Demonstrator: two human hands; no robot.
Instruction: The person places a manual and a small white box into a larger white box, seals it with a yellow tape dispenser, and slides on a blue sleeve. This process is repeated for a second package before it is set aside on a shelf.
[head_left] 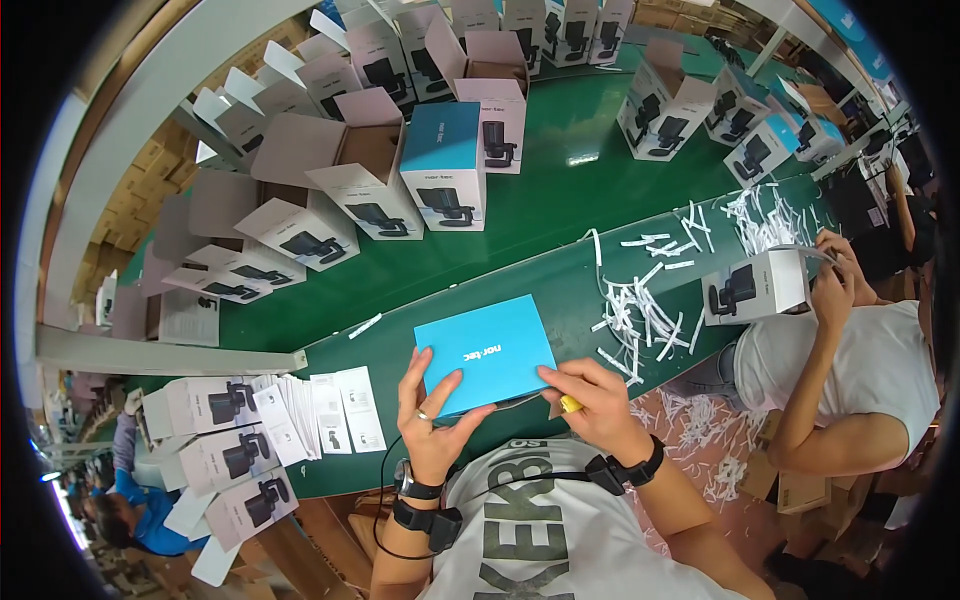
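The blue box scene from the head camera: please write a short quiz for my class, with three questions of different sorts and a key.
1. True or false: the person's left hand is touching the blue box.

2. Which small thing is in the person's right hand?
A) a red pen
B) a yellow item
C) a roll of brown tape

3. Fill in the colour: loose white strips lie on the ____ table.

Key: 1. True; 2. B; 3. green.
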